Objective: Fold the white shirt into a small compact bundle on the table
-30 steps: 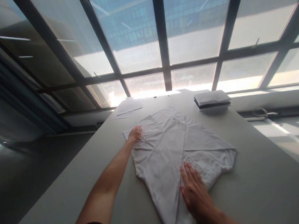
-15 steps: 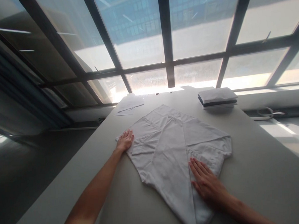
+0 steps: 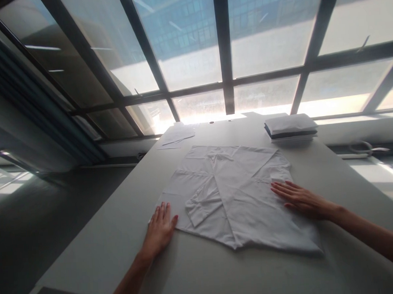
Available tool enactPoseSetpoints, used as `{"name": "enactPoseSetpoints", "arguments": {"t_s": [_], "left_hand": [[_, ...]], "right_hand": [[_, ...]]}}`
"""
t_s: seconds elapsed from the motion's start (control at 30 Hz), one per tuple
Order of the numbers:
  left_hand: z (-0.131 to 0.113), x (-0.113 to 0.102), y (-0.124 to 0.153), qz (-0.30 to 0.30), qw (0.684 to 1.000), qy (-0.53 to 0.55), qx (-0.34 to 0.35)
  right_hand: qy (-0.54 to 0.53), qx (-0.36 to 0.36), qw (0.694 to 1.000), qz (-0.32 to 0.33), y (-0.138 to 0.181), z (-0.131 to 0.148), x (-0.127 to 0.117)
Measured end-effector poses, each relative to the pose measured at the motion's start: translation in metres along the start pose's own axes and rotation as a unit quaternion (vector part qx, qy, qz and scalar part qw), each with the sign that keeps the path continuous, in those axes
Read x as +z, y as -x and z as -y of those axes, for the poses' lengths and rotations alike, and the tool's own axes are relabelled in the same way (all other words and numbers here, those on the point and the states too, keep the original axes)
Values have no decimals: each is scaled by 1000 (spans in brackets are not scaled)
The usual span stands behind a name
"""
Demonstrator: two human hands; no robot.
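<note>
A white shirt (image 3: pixel 241 193) lies spread on the table, with parts of it folded over and creased. What looks like a short sleeve lies across its left half. My left hand (image 3: pixel 159 230) rests flat on the shirt's left corner, fingers stretched out. On the right side, my right hand (image 3: pixel 300 198) presses flat on the cloth, its fingers extended and pointing left. Neither hand grips the fabric.
The white table (image 3: pixel 203 278) stretches toward tall windows. Folded garments, white and dark, form a stack (image 3: pixel 290 126) at the far right. Thin white sheets (image 3: pixel 178 135) lie at the far left. A coiled cable (image 3: pixel 361 147) sits beyond the table's right edge.
The shirt has turned on the table, and its lower point has swung right. My left hand has come nearer to me; my right hand has moved right and farther away.
</note>
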State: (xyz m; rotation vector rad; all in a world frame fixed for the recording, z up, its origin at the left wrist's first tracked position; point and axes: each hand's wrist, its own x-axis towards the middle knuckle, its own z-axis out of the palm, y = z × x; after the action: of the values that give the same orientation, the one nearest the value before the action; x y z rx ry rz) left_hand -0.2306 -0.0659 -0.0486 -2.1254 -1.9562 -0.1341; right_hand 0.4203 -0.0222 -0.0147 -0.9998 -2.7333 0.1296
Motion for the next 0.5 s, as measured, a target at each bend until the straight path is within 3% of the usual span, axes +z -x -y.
{"name": "enactPoseSetpoints", "arguments": {"t_s": [0.1,0.2,0.37,0.5], "left_hand": [[1,-6,19,22,999,22,-7],[-3,-20,6,30,998,48,14],[-36,-39,-72,4,990,91,103],[-43,-34,-132,32,977,118,174]], "right_hand": [[20,49,999,-5,-3,-2,0],[53,158,985,-49,-22,14,4],[98,360,924,-88,-72,43,14],[112,427,893,-81,-83,52,35]]}}
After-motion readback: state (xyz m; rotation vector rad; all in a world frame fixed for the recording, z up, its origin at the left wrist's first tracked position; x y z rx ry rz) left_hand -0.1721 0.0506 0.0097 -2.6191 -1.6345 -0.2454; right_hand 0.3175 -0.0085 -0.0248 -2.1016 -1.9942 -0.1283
